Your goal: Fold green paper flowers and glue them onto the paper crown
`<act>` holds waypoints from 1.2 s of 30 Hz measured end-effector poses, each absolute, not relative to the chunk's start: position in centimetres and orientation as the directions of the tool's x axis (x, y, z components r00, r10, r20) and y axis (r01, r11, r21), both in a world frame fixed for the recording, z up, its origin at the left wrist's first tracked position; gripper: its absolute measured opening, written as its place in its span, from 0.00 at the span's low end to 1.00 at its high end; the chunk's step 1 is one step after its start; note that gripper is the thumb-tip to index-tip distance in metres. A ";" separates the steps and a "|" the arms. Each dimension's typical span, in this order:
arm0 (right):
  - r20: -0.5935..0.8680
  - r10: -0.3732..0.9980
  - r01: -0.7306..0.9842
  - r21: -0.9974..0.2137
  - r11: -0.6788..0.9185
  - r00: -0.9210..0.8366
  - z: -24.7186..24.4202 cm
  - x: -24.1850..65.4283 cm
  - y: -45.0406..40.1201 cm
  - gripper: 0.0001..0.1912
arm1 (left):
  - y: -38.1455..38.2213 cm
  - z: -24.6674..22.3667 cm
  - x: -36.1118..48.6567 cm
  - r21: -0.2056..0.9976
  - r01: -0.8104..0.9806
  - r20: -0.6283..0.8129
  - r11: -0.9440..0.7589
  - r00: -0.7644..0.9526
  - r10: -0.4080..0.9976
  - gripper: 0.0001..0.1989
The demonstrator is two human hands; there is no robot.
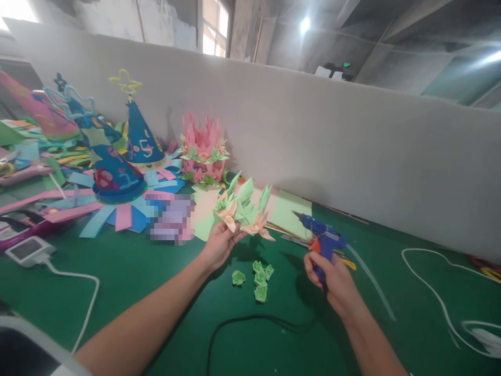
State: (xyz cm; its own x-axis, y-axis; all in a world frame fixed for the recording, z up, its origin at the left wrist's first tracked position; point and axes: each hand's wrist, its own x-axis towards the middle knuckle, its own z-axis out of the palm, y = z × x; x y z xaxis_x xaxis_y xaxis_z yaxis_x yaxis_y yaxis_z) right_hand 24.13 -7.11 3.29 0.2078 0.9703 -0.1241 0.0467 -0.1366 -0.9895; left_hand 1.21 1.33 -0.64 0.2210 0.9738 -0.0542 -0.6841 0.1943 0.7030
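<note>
My left hand (221,245) holds up a folded paper crown (246,201) with green points and peach paper flowers near the middle of the view. In my right hand (329,271) is a blue glue gun (323,235), its nozzle pointing up and left toward the crown but apart from it. A clear glue stick (373,284) trails from the gun's back. Several small green paper roses (260,279) lie on the green table (176,324) between my hands, below the crown.
Blue cone hats (141,133) and paper strips (104,219) crowd the left. A pink crown (204,151) stands by the grey partition (352,141). Paper sheets (291,209) lie behind my hands. A black cable (235,319) runs in front; white cables (426,282) lie right and left.
</note>
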 end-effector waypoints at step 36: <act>0.281 0.943 0.870 -0.404 0.283 -0.177 4.3 20.3 -7.0 0.16 | 0.5 -0.3 1.8 0.801 -0.584 -0.057 0.127 0.137 0.989 0.20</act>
